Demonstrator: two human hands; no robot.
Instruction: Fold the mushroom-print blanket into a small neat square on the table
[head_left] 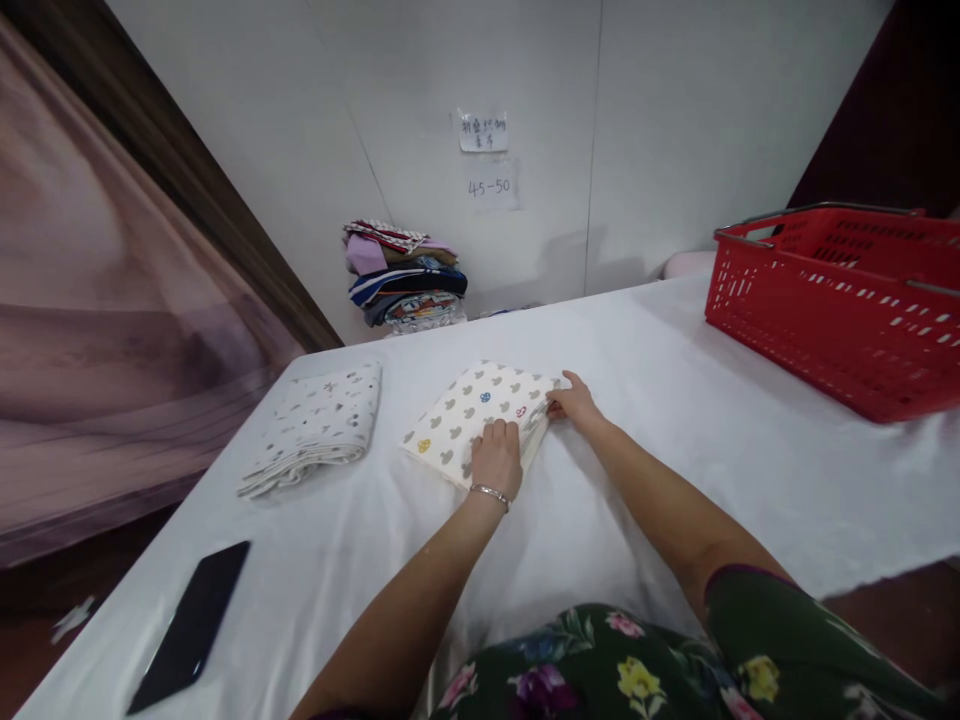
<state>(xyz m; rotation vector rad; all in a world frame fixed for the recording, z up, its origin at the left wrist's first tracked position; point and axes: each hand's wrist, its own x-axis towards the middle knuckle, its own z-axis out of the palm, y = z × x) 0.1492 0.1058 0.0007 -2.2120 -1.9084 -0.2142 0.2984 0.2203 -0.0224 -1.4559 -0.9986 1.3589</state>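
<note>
A folded cream cloth [465,405] with grey mushroom-like shapes and a few coloured ones lies flat on the white-covered table, in front of me. My left hand [497,462], with a bracelet at the wrist, is closed with bent fingers on the near right part of this cloth. At the cloth's right corner, my right hand [574,399] pinches the layered edge, thumb side up; part of its fingers is hidden by the fabric. To the left rests a second folded cloth [326,415], white with small dark prints, apart from both hands.
A black phone [191,625] lies at the near left of the table [315,590]. A red plastic basket [817,320] stands at the right. Behind the table's far edge is a stack of folded fabrics [409,280] against the wall. A curtain [112,300] hangs at left.
</note>
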